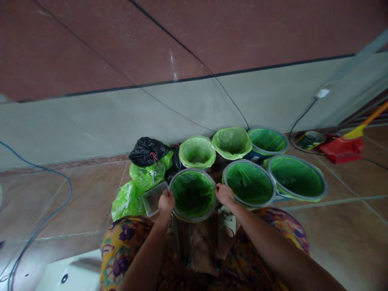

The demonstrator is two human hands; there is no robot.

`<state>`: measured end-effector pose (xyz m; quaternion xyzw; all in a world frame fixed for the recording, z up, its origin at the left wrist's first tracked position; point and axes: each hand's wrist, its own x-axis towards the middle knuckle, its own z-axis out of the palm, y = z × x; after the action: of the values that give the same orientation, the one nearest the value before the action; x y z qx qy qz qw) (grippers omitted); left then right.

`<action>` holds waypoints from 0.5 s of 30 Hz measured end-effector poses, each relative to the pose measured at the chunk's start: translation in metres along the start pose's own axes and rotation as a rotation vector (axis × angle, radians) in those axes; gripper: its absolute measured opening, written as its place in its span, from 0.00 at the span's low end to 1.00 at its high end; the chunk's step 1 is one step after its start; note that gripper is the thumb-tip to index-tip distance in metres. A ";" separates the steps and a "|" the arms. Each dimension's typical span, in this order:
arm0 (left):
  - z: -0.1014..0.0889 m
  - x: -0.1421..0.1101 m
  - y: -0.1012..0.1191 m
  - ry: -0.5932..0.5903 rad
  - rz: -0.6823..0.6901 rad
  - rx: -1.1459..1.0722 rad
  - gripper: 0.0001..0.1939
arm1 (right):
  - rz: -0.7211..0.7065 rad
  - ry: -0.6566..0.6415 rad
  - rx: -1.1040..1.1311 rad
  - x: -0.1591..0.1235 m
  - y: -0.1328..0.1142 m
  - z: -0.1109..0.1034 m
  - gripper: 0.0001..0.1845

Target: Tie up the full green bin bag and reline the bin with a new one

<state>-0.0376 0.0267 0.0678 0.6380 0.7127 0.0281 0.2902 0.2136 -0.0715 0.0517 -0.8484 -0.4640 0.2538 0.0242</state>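
Between my hands is a round trash can (194, 196) lined with a green bag, its grey rim ring seated around the top. My left hand (166, 201) is closed on the left side of that rim. On the opposite side, my right hand (225, 194) grips the rim too. Just right of it stands another lined trash can (250, 184), and a clear plastic container (153, 198) lies beside my left hand. Behind are two cans with bags folded over their tops, a green-lined can (197, 151) and a second one (232, 142).
Tied bags, one black (148, 151) and several green (125, 200), are heaped at the left. More lined cans (297, 178) stand at the right, near a red dustpan (342, 149). A blue cable (70, 186) crosses the tiled floor; a wall (91, 125) runs behind.
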 end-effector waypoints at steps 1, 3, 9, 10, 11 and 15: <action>0.000 0.000 0.001 -0.006 -0.012 0.028 0.23 | 0.005 0.002 -0.001 0.001 -0.001 0.000 0.17; 0.001 0.000 0.003 -0.005 -0.034 0.073 0.23 | 0.012 0.007 0.006 0.003 -0.002 0.000 0.17; 0.004 0.001 0.004 0.015 -0.073 0.160 0.23 | 0.008 -0.009 -0.003 0.006 -0.004 0.002 0.17; 0.005 0.001 0.004 0.010 -0.082 0.165 0.23 | 0.008 -0.012 -0.007 0.006 -0.005 0.002 0.17; 0.006 0.000 0.004 0.003 -0.090 0.167 0.23 | 0.006 -0.010 -0.010 0.007 -0.005 0.002 0.16; 0.011 -0.001 0.004 -0.001 -0.101 0.156 0.24 | 0.005 0.001 -0.020 0.008 -0.005 0.003 0.16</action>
<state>-0.0294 0.0233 0.0605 0.6219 0.7438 -0.0424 0.2413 0.2121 -0.0630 0.0471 -0.8500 -0.4641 0.2487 0.0155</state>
